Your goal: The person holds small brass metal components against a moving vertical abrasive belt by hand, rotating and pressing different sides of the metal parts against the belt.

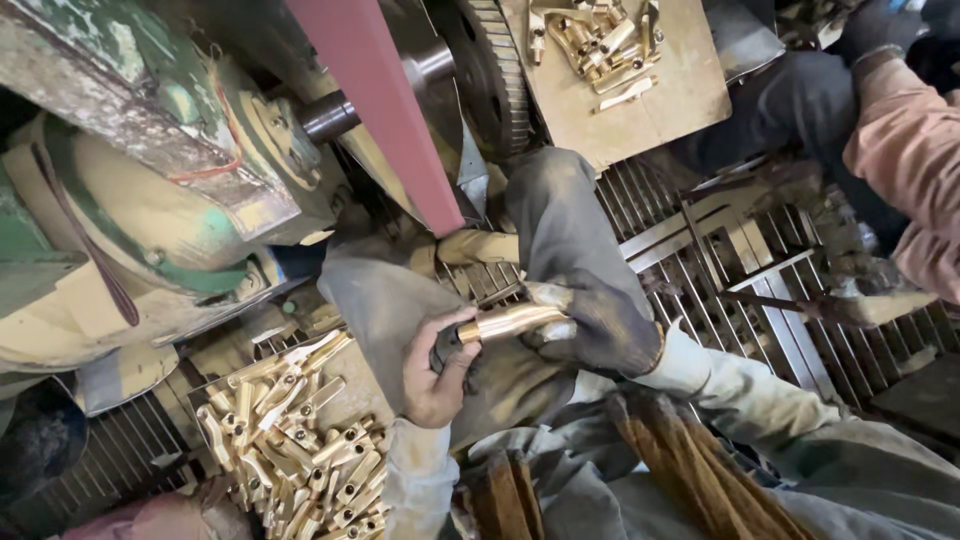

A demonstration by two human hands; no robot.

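the bare left hand (432, 368) and the dark-gloved right hand (598, 322) hold one shiny tube-shaped brass part (508, 321) between them, above the person's lap. the fingers of both hands are closed around its two ends. a pile of similar brass parts (295, 440) lies near the left hand, below the red sanding belt (385, 110).

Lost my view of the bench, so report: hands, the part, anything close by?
Left hand and gloved right hand both grip one brass part. Sanding belt just above. Tray of brass parts lower left.
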